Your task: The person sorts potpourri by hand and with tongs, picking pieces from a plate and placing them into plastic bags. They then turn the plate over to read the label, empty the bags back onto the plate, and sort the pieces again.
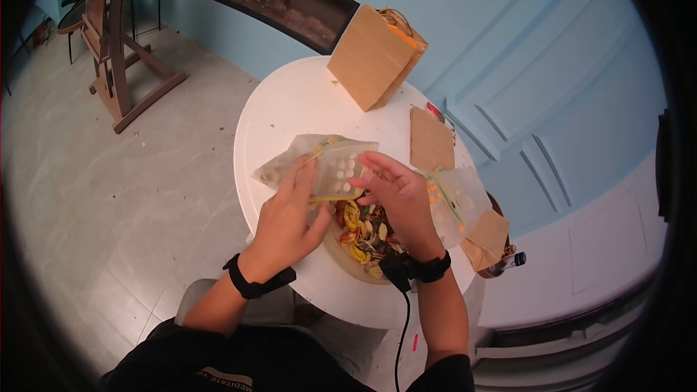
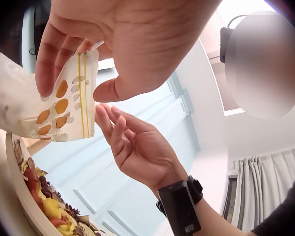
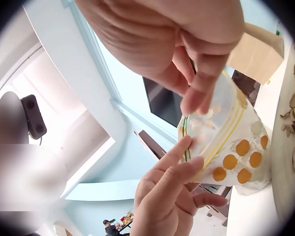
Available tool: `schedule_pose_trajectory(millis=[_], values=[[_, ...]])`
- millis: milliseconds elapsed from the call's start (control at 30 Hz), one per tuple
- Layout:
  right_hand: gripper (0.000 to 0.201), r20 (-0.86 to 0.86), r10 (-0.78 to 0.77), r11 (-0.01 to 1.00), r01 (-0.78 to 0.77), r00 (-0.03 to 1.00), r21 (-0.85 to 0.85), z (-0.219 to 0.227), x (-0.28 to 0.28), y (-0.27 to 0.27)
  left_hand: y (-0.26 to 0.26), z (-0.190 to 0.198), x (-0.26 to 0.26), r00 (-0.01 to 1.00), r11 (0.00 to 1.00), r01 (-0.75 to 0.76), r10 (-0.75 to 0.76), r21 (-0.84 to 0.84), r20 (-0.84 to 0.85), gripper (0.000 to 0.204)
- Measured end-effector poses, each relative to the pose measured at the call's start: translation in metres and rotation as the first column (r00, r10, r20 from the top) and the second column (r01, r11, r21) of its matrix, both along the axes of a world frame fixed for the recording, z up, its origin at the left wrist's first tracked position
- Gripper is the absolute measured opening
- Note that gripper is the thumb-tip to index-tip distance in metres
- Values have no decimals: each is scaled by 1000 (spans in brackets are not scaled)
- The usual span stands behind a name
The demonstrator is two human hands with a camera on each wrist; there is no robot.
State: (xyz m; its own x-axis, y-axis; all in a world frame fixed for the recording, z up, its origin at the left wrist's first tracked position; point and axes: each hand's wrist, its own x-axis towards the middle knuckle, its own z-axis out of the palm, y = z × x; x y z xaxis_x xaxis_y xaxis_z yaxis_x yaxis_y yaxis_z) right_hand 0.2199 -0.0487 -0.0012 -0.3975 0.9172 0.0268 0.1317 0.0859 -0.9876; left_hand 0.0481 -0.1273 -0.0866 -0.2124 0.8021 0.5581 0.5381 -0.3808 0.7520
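A frosted zip bag (image 1: 340, 174) with printed dots and a coloured zip strip is held over a round bowl (image 1: 335, 255). In the right wrist view, the mouth of the bag (image 3: 231, 142) is spread apart. My left hand (image 1: 287, 229) grips the bag near its mouth, thumb and fingers on the two sides of the edge. My right hand (image 1: 398, 192) pinches at the opposite end of the mouth, its fingertips right at the zip edge. Yellow, red and brown dried-looking pieces (image 1: 356, 239) fill the bowl, partly hidden under the right hand.
The round white table (image 1: 272, 112) carries a tall paper bag (image 1: 374, 58) at the back. On the right lie a flat brown packet (image 1: 431, 138), another dotted zip bag (image 1: 465, 196) and a folded brown paper piece (image 1: 488, 236). A cable (image 1: 403, 334) hangs from the right wrist.
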Motion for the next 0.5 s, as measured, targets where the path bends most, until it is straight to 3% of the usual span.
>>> schedule_pose_trajectory(millis=[67,167,267,300,400,500], values=[[33,-23,-106,992,107,994,70,4,-1,3,2,2,-6,998,999,-34,34,1,55,67],[39,119,-128,990,119,985,80,-9,15,27,1,8,-17,984,998,-54,59,-34,165,67],[49,540,67,933,-244,839,264,-39,18,47,4,9,-21,980,997,-60,67,-42,186,67],[65,641,115,861,-398,759,316,-41,15,47,4,8,-21,981,997,-60,67,-48,182,67],[72,818,58,650,-644,572,404,-56,5,52,3,8,-20,982,997,-53,62,-58,177,68],[76,874,106,721,-642,474,260,-64,-2,66,2,6,-20,985,997,-49,57,-52,165,68]])
